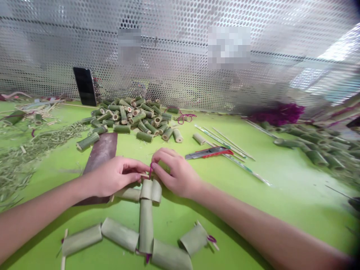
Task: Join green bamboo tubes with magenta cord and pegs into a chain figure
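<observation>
Along the left edge of the green tabletop (281,187), shavings (25,150) are spread. Toward the near edge, a chain of pale bamboo tubes (146,225) has already been joined: a row of several, with an upright piece rising to a short crosspiece. At that crosspiece, a purple string (150,170) is pinched between the left hand (118,176) and the right hand (176,170), which are brought together, fingertips closed on it; the knot appears unfinished. Toward the far edge, a large pile of cut bamboo pieces (132,116) is seen untouched, so much seems left. A utility knife (209,152) lies just right of the hands.
</observation>
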`<action>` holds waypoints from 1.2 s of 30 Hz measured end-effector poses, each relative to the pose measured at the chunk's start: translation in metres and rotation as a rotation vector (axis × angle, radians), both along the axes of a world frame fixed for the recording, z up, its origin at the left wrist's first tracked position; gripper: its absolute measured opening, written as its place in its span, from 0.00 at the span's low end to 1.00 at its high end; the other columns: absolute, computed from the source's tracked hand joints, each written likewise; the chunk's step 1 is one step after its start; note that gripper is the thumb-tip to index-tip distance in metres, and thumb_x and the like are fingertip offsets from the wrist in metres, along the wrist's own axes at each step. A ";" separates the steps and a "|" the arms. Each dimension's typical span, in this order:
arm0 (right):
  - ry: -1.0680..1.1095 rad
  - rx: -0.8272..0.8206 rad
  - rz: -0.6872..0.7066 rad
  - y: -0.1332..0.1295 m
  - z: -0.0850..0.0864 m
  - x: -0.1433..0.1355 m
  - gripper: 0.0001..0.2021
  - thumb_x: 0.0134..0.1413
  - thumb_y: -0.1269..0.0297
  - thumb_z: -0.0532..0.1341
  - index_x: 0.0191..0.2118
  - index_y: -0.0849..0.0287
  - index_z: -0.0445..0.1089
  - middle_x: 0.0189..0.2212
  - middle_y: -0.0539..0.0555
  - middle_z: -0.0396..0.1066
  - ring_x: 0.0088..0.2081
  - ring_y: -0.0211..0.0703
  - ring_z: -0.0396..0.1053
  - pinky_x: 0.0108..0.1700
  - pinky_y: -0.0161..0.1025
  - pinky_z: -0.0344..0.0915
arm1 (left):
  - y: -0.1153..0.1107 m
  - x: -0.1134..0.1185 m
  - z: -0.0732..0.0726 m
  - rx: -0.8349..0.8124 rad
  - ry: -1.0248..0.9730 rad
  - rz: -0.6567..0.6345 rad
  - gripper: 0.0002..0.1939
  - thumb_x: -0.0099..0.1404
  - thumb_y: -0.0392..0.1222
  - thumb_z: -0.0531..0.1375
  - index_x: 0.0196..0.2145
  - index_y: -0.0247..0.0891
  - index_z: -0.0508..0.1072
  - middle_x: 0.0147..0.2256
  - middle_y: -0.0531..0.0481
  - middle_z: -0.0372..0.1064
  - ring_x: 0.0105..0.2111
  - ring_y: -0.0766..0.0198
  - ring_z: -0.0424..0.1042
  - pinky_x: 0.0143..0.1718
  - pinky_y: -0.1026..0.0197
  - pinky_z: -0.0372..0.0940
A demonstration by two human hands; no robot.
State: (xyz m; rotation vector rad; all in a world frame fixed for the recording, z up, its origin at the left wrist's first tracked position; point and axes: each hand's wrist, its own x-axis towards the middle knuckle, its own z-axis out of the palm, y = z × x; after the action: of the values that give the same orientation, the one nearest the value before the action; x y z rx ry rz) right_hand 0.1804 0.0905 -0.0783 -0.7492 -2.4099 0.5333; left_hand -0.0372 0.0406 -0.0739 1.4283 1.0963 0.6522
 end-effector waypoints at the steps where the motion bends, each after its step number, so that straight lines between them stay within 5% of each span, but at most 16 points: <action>1: 0.002 0.001 0.000 0.000 0.000 0.000 0.06 0.66 0.68 0.56 0.34 0.57 0.66 0.33 0.53 0.70 0.36 0.44 0.67 0.40 0.42 0.62 | 0.000 0.000 0.000 -0.017 -0.015 0.005 0.16 0.62 0.43 0.65 0.47 0.39 0.81 0.46 0.48 0.81 0.48 0.56 0.78 0.52 0.57 0.70; 13: 0.027 -0.039 0.005 0.000 0.001 0.001 0.05 0.65 0.68 0.57 0.35 0.57 0.67 0.33 0.53 0.70 0.37 0.43 0.67 0.41 0.42 0.62 | 0.006 -0.001 -0.004 -0.108 -0.140 0.057 0.21 0.54 0.42 0.71 0.44 0.37 0.72 0.28 0.56 0.75 0.30 0.67 0.71 0.35 0.64 0.66; 23: 0.132 -0.165 -0.010 -0.002 0.002 -0.005 0.05 0.64 0.67 0.60 0.34 0.57 0.69 0.34 0.52 0.71 0.38 0.41 0.69 0.42 0.40 0.65 | 0.006 0.002 0.004 -0.021 0.125 -0.051 0.16 0.62 0.49 0.62 0.43 0.36 0.76 0.27 0.56 0.64 0.26 0.67 0.59 0.28 0.63 0.53; 29: 0.119 -0.209 0.004 -0.006 0.009 -0.008 0.06 0.64 0.65 0.61 0.34 0.57 0.71 0.33 0.51 0.72 0.38 0.42 0.69 0.42 0.40 0.65 | 0.009 0.005 0.000 0.037 0.121 -0.019 0.16 0.60 0.51 0.64 0.38 0.35 0.77 0.29 0.52 0.70 0.28 0.65 0.63 0.31 0.62 0.58; 33: 0.164 -0.307 -0.039 -0.005 0.020 -0.006 0.05 0.62 0.63 0.60 0.35 0.56 0.70 0.35 0.52 0.71 0.39 0.43 0.69 0.45 0.43 0.66 | 0.008 0.006 0.001 0.051 0.146 0.005 0.14 0.60 0.51 0.64 0.36 0.36 0.77 0.29 0.53 0.71 0.28 0.65 0.64 0.30 0.62 0.58; 36: 0.409 -0.556 -0.063 -0.004 0.036 0.001 0.09 0.63 0.58 0.56 0.33 0.55 0.65 0.32 0.52 0.66 0.36 0.44 0.68 0.46 0.47 0.70 | 0.005 0.006 0.005 0.036 0.166 0.011 0.12 0.61 0.49 0.64 0.36 0.37 0.76 0.28 0.54 0.70 0.28 0.65 0.65 0.29 0.63 0.58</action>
State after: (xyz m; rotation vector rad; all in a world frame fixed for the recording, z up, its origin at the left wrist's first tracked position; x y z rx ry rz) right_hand 0.1814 0.0868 -0.0422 -0.8352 -1.8615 1.2280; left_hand -0.0308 0.0454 -0.0689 1.5303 1.2275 0.5710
